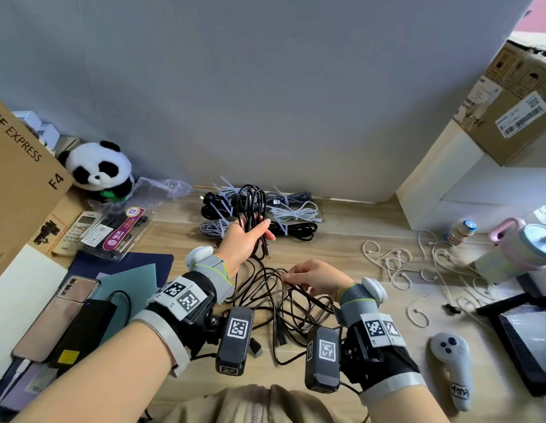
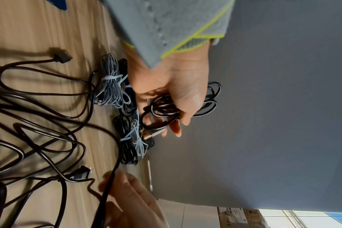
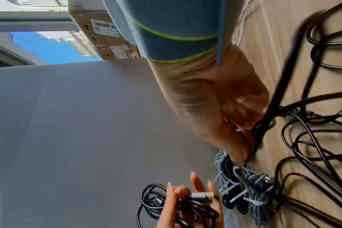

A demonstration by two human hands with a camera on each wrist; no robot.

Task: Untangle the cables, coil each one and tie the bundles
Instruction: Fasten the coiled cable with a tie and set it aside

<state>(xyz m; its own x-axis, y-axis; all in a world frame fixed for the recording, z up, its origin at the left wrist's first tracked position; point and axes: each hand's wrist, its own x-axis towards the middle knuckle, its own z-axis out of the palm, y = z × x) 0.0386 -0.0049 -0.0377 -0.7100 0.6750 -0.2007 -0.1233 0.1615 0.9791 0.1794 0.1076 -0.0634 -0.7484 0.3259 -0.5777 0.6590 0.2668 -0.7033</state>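
My left hand [image 1: 246,239] [image 2: 166,98] grips a half-wound coil of thin black cable [image 1: 250,206] [image 2: 185,106] [image 3: 178,206], raised above the wooden desk [image 1: 342,236]; its metal plug end [image 2: 152,133] sticks out by the fingers. Lower and to the right, my right hand [image 1: 308,277] [image 3: 234,117] pinches a black cable strand [image 3: 269,111] running out of the loose black tangle [image 1: 284,306] [image 2: 39,131]. Several tied bundles [image 1: 284,212] [image 2: 111,91] [image 3: 252,189] in black, grey and white lie at the back by the wall.
A panda toy [image 1: 98,169] and a cardboard box [image 1: 21,178] stand at the left, with a phone [image 1: 58,315] and black power brick [image 1: 82,331] nearer. White ties [image 1: 396,264], a bottle [image 1: 461,232], a pink-lidded cup [image 1: 528,248] and a grey controller [image 1: 451,364] lie right.
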